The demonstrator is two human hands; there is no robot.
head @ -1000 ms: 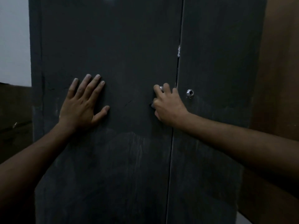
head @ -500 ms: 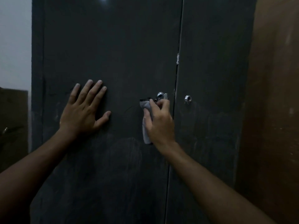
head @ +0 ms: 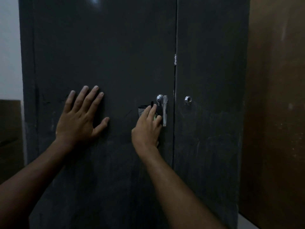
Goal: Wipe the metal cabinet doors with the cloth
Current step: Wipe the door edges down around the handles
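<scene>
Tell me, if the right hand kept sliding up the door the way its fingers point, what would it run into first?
Most likely the chrome handle. The right hand presses the cloth on the left door, fingers aimed up and slightly right, and the handle's round base sits just above them. Beyond that is bare door.

Right hand (head: 146, 129) slid the cloth (head: 142, 109) below the handle (head: 164, 111).

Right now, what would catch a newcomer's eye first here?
Two hands on a dark metal cabinet: the left hand is spread flat on the left door, and the right hand presses a cloth against it beside the shiny handle. A small chrome lock glints on the right door.
</scene>
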